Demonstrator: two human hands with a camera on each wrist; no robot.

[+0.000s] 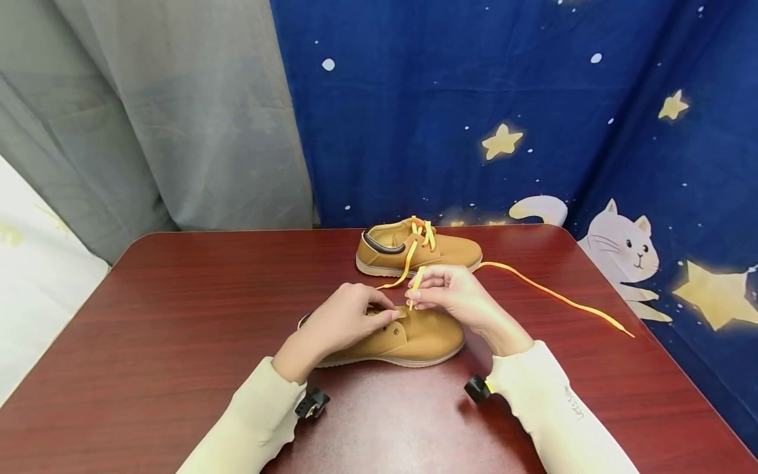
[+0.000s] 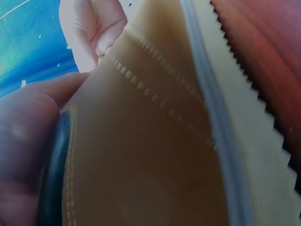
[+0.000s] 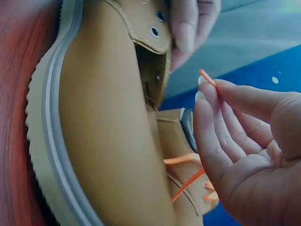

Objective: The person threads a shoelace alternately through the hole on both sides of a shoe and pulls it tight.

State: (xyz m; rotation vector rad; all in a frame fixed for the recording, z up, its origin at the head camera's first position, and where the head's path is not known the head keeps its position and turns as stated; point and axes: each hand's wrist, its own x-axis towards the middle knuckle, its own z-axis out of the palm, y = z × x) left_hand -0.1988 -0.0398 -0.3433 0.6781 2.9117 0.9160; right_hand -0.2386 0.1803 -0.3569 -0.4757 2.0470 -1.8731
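Apparently early stage of lacing. Near tan leather-look low shoe (image 1: 435, 332) sits on glossy reddish-brown table (image 1: 177, 329), toe to right; its visible round metal-rimmed eyelets (image 3: 154, 31) bare. Left hand (image 1: 349, 317) grips upper beside throat opening. Right hand (image 1: 454, 293) pinches tip of flat yellow-orange lace (image 1: 418, 278) just above same shoe; run of remaining length cannot be told. Behind, matching far tan shoe (image 1: 458, 250) has lacing across front, ends loose. Left, by judgement: threading bare holes.
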